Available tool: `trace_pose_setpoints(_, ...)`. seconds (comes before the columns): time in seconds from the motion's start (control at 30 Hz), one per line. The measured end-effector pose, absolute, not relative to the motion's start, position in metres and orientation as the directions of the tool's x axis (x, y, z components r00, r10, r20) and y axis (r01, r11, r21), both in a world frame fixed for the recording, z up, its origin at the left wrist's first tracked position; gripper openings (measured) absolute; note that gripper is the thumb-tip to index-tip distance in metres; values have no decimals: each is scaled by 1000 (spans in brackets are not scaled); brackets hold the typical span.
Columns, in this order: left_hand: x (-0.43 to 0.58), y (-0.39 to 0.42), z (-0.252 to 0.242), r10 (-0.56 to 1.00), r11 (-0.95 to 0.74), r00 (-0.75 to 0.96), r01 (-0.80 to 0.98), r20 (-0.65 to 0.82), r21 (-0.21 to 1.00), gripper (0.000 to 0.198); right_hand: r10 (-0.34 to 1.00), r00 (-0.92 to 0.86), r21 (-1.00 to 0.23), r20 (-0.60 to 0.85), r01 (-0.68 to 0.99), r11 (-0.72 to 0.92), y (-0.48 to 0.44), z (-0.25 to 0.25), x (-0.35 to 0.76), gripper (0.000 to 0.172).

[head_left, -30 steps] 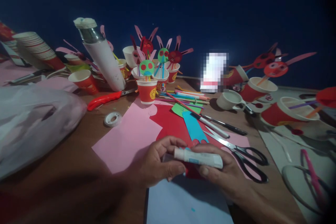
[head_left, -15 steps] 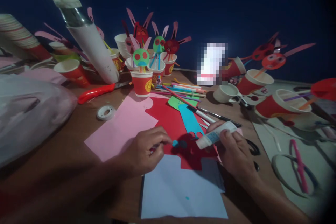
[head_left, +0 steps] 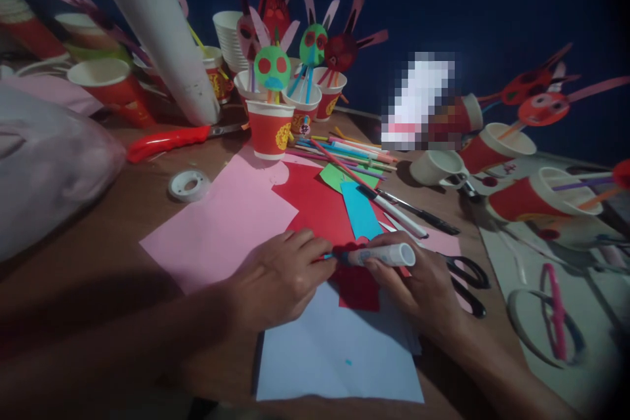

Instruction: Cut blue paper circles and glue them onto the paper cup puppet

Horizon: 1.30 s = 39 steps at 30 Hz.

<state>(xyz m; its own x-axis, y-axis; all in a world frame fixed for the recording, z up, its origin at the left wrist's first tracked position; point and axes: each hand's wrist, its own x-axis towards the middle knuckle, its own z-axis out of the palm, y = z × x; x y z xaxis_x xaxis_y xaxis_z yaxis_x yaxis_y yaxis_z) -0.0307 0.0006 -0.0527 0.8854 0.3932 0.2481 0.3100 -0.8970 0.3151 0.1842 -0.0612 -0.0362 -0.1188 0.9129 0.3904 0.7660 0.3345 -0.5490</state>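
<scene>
White glue tube (head_left: pixel 381 254) (nearly level)

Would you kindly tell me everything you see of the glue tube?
The glue tube is a white cylinder, plastic by its look, with blue print. It lies almost level in the right hand, round end to the right, nozzle end at a blue scrap pinched by the left hand, above the red paper.

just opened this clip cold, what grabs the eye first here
Two hands meet low in the middle: the right hand grips a white glue stick, its tip at the left hand over red paper. Behind them stand red cups topped with long-eared paper faces, and black scissors lie to the right.
</scene>
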Motion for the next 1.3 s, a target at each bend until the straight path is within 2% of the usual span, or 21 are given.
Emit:
trace_pose_setpoints(0.1,-30,0,-53,386,-899,899,316,207,302,19,915,-163,-524,368,777,349,-61,-37,183,10)
trace_pose_setpoints(0.37,-29,3,-54,410,-871,897,331,166,364,23,930,-185,-487,317,810,327,-57,-40,181,12)
trace_pose_setpoints(0.73,-27,3,-49,416,-876,892,341,177,340,17,902,-293,-339,317,853,396,-56,-46,183,12)
trace_pose_setpoints(0.83,-26,2,-48,416,-879,894,350,164,324,17,886,-298,-292,354,865,408,-56,-47,182,14)
trace_pose_setpoints(1.3,-21,1,-51,405,-891,901,352,153,285,23,913,-245,-213,327,922,324,-58,-45,174,23)
